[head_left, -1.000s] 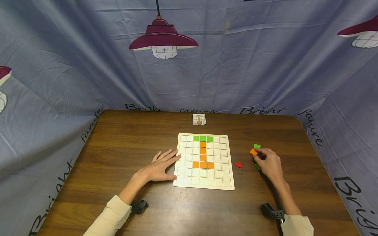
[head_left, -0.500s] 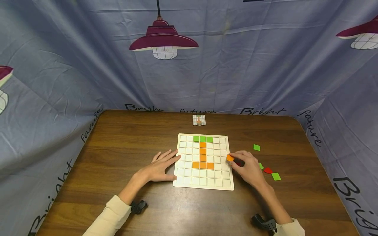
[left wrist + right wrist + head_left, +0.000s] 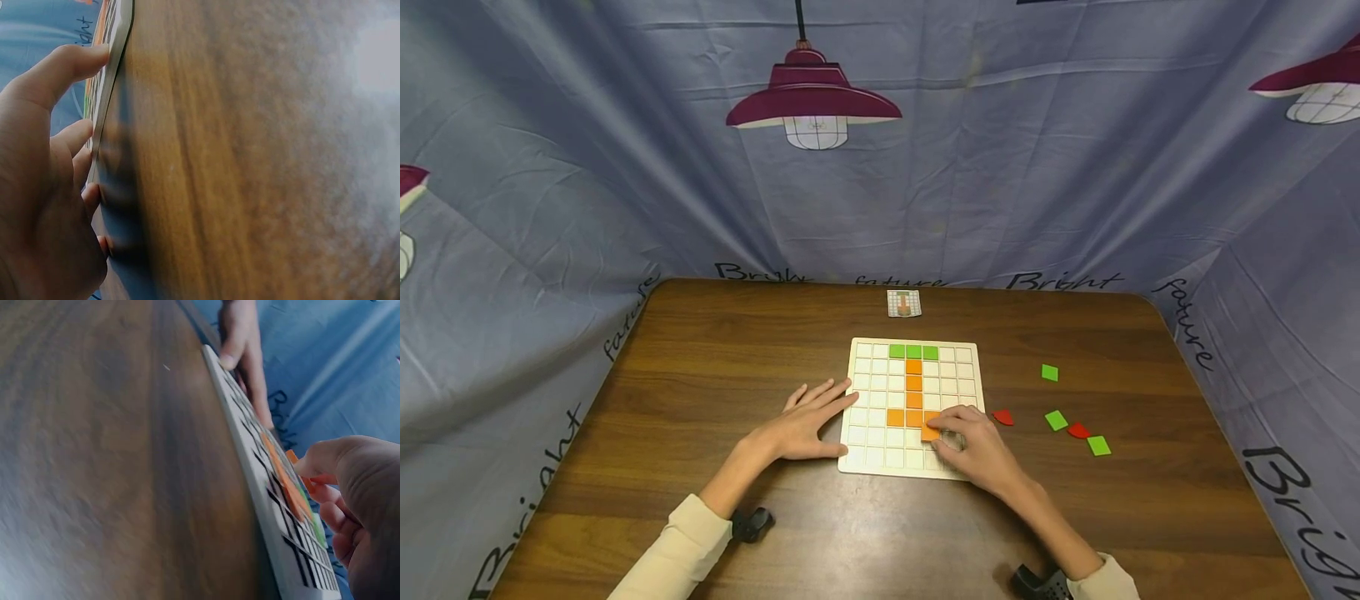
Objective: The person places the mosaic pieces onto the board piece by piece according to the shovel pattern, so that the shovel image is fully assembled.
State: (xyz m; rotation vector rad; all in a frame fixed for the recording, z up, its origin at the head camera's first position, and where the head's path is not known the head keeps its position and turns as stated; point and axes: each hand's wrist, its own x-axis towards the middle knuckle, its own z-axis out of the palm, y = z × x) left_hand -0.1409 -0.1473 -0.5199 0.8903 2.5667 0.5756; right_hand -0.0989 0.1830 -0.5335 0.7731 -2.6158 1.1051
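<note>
Over the grid board, the right hand pinches an orange tile: lower it flat, left hand spread, steadying.

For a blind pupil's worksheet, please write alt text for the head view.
A person's right hand pinches an orange square tile over a white gridded board bearing orange and green square tiles; the left hand touches its left edge. Three green squares and two red fan-shaped pieces lie to the right on the brown wooden table.
</note>
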